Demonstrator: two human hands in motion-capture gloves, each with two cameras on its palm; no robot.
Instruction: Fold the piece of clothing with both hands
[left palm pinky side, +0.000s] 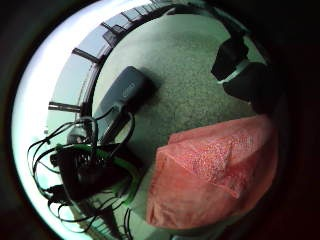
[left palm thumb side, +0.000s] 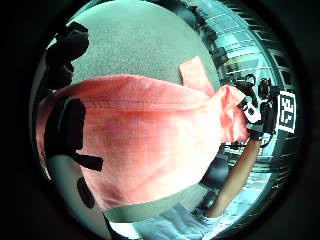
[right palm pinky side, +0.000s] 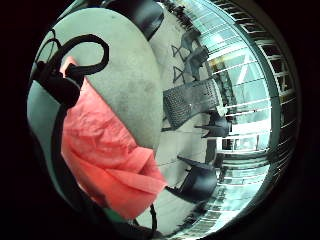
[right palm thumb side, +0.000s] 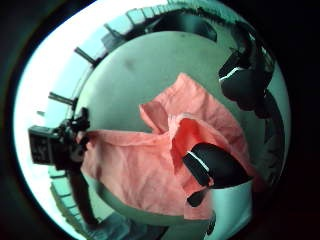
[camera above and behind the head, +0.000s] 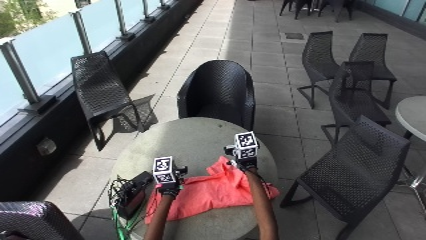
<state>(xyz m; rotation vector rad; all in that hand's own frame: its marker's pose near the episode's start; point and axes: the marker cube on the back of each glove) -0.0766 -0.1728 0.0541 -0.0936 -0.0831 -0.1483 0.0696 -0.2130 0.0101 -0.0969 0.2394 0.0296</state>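
Your left hand (camera above and behind the head: 168, 189) and right hand (camera above and behind the head: 242, 163) each pinch coral garment (camera above and behind the head: 213, 195) on round table (camera above and behind the head: 193, 137), frame centre. Only left little-finger view shows black box (left palm pinky side: 122, 95).

Matt, finely woven cloth garment (camera above and behind the head: 212, 196); rough, speckled stone-like worktop (camera above and behind the head: 190, 137); woven-mesh chairs (camera above and behind the head: 219, 92); smooth black box (camera above and behind the head: 136, 192).
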